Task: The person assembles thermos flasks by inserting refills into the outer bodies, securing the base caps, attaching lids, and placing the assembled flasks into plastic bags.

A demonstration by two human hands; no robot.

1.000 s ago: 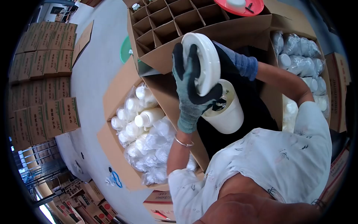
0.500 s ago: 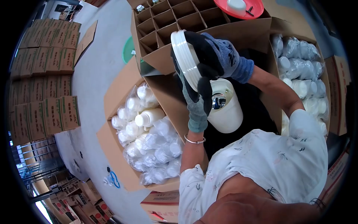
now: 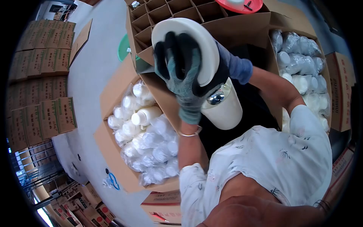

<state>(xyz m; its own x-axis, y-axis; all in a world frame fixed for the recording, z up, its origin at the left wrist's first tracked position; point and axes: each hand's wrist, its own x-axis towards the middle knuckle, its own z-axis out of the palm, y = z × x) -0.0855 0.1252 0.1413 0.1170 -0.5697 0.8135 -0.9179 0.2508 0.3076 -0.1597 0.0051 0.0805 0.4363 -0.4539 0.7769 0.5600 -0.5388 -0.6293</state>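
Note:
A round white lid-like disc (image 3: pixel 210 49) is held tilted between my two gloved hands. My left hand (image 3: pixel 177 68), in a grey-green glove with dark fingers, lies over its near face with the fingers wrapped on it. My right hand (image 3: pixel 224 64), in a blue and black glove, grips it from behind; its fingers are mostly hidden. Just below the hands stands a white cylindrical container (image 3: pixel 226 113), open at the top, with a shiny metal part (image 3: pixel 216 97) inside, on a black surface.
At left, an open box (image 3: pixel 102 132) holds several plastic-wrapped white bottles (image 3: pixel 145 117); another box of wrapped bottles (image 3: pixel 302 64) is at right. A divided carton (image 3: pixel 234 26) and a red dish (image 3: pixel 257 6) are at the top. Stacked cartons (image 3: pixel 41 87) stand far left.
The disc has turned from edge-on to show a broad flat face, and it has moved slightly up and left. My left hand has come round onto that face; my right hand is now mostly behind it.

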